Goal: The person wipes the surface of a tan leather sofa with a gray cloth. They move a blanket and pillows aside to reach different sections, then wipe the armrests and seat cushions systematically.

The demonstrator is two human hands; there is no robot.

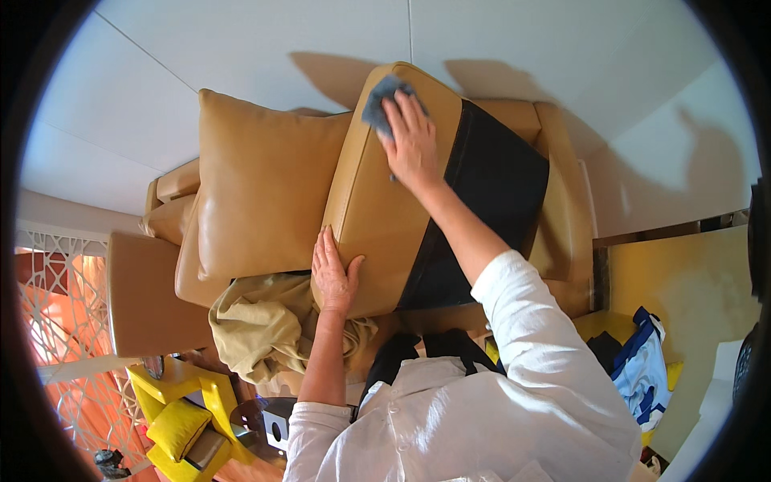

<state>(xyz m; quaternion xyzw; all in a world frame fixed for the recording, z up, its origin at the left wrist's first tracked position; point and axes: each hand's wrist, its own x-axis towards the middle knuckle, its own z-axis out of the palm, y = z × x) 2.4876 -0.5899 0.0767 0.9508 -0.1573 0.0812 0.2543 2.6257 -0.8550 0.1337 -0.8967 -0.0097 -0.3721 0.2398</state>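
A tan leather sofa cushion (385,223) stands tilted on the sofa, its black fabric underside (494,187) facing right. My right hand (412,141) presses a grey-blue cloth (385,99) flat against the cushion's tan side, near the top edge. Part of the cloth is hidden under my fingers. Lower down, my left hand (334,277) rests on the cushion's stitched left edge, with fingers spread and thumb apart. Left of this cushion leans a square tan leather pillow (271,187). A crumpled beige cloth (259,325) lies at the sofa's front, partly behind my left forearm.
The sofa's right armrest (566,199) stands near a pale wall (512,36). At lower left is a yellow armchair (226,410) with a yellow pillow (177,428), near a white lattice screen (66,301). Blue and white clothing (641,373) lies at right.
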